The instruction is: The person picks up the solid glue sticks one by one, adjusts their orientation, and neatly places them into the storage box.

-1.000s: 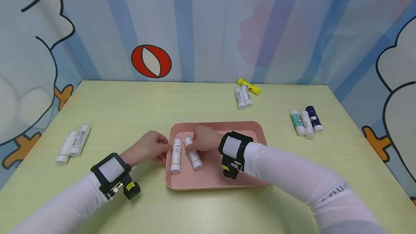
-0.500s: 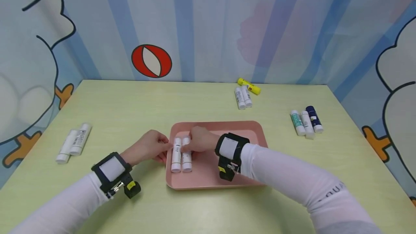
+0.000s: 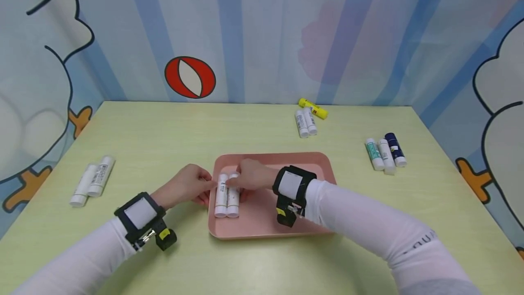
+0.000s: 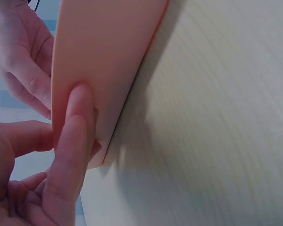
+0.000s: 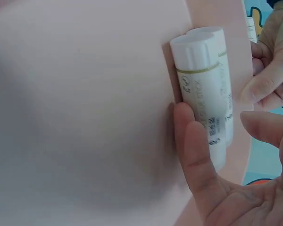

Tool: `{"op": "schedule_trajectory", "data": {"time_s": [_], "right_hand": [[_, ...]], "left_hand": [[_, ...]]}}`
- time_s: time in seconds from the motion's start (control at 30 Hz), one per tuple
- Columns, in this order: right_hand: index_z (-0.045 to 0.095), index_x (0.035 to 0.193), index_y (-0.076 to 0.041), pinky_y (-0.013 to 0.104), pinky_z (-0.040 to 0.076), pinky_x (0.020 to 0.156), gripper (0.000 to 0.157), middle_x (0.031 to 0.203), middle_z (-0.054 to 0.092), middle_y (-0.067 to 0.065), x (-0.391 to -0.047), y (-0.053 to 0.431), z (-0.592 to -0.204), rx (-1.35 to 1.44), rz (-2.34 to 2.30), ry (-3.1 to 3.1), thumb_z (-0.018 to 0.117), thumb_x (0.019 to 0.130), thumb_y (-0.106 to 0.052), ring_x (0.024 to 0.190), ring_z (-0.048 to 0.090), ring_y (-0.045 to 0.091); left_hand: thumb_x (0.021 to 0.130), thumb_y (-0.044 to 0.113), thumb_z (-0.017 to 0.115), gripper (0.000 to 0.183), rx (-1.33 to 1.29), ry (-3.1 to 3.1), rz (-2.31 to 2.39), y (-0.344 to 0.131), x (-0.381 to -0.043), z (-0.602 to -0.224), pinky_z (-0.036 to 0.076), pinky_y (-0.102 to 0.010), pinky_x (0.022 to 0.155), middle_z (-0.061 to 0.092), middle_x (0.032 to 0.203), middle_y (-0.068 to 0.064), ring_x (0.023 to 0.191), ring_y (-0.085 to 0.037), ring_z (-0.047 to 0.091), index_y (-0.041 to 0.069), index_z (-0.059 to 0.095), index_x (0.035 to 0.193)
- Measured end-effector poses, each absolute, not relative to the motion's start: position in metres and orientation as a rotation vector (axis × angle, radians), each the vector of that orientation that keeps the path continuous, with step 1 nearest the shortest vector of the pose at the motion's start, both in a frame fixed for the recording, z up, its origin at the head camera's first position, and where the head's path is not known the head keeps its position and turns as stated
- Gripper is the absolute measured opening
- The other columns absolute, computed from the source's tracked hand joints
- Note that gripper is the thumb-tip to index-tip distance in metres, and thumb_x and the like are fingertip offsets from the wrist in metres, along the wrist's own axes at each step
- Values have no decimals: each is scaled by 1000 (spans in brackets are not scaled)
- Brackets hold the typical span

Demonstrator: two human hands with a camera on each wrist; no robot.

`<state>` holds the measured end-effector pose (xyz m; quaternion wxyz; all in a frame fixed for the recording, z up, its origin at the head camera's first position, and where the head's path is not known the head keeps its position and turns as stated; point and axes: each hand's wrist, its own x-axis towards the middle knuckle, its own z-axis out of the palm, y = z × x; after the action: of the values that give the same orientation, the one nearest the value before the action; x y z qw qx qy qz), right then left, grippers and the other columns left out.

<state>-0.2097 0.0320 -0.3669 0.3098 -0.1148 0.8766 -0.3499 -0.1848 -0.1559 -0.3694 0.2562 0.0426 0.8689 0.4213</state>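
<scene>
The second glue stick (image 3: pixel 233 203) lies in the pink tray (image 3: pixel 272 222), beside the wall-side glue stick (image 3: pixel 221 200), which sits just inside the tray's left edge. Both run lengthwise between the near and far edges, seem to touch along their sides, and have their near ends almost level.

The right hand (image 3: pixel 254 177) is not wrapped round anything: its fingertips (image 5: pixel 196 141) rest fairly straight against the second stick's right side, and the thumb stands well apart from them, over the sticks; whether it touches them I cannot tell. The step looks like squaring the pair up. Push flat and low, evenly along the barrel, since a round stick would probably roll or swing if nudged at one end. Once it sits snug, lift the fingers straight away so as not to drag it.

The left hand (image 3: pixel 186 186) pinches the tray's left edge, fingers pressed to the outer wall. That hold is worth having, as a sideways push could slide the tray on the worktop (image 3: pixel 163 131).

More sticks lie well apart: a white pair (image 3: pixel 101 176) near the worktop's left edge, a group with a yellow stick (image 3: pixel 313 109) by the far edge, and one with a navy stick (image 3: pixel 395 150) towards the right edge.
</scene>
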Motion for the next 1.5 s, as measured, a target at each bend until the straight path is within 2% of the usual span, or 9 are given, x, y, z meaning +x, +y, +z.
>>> {"op": "schedule_trajectory", "data": {"time_s": [0.2,0.37,0.5,0.7,0.87,1.07,1.3,1.4,1.5], "right_hand": [[51,119,-1,28,53,66,40,79,68,8,-212,46,-360,-329,-955,2272,63,95,-31,70,67,19],[47,130,-2,31,54,74,47,95,68,10,-210,67,-345,-407,-1001,2192,59,97,-33,81,67,21],[49,132,-3,32,54,73,43,112,65,12,-208,90,-325,-514,-1053,2179,56,99,-29,88,67,19],[51,133,-1,38,53,76,40,122,61,15,-210,136,-296,-564,-1170,2261,54,100,-23,96,65,21],[50,133,2,38,53,74,40,122,59,17,-217,175,-288,-513,-1222,2397,53,101,-21,98,64,28],[46,137,2,34,50,75,50,126,55,20,-225,228,-295,-356,-1100,2625,51,102,-33,102,61,29],[40,137,11,56,43,92,67,129,47,31,-229,284,-314,-135,-795,2867,48,100,-44,113,51,44],[40,134,15,59,42,91,67,126,47,35,-226,299,-323,-80,-656,2939,48,100,-42,112,49,48],[42,128,19,55,47,80,63,110,56,34,-223,308,-333,-71,-554,2988,51,99,-35,97,58,45]], "left_hand": [[97,10,58,17,116,2356,1152,-157,-184,-369,56,-30,58,66,72,-8,58,-16,65,-6,64,98],[97,10,58,17,104,2363,1147,-157,-184,-370,56,-28,58,66,72,-9,58,-16,64,-6,64,98],[97,9,58,17,90,2362,1160,-156,-184,-369,56,-29,58,66,74,-9,58,-15,64,-7,64,99],[96,8,57,16,78,2364,1174,-155,-185,-369,56,-30,58,66,74,-11,57,-15,63,-7,63,97],[96,7,58,15,75,2366,1177,-155,-185,-370,56,-29,57,65,74,-11,57,-16,63,-7,63,97],[95,7,58,15,81,2377,1165,-154,-185,-370,56,-29,56,65,74,-11,57,-16,63,-7,63,99],[95,7,58,16,82,2381,1163,-154,-185,-372,56,-29,56,66,74,-11,57,-16,63,-7,63,100],[95,7,58,16,78,2385,1159,-154,-186,-373,56,-29,56,66,74,-10,57,-16,63,-7,64,100],[95,7,58,16,77,2389,1151,-154,-186,-372,56,-29,56,66,74,-10,57,-17,63,-7,64,101]]}}
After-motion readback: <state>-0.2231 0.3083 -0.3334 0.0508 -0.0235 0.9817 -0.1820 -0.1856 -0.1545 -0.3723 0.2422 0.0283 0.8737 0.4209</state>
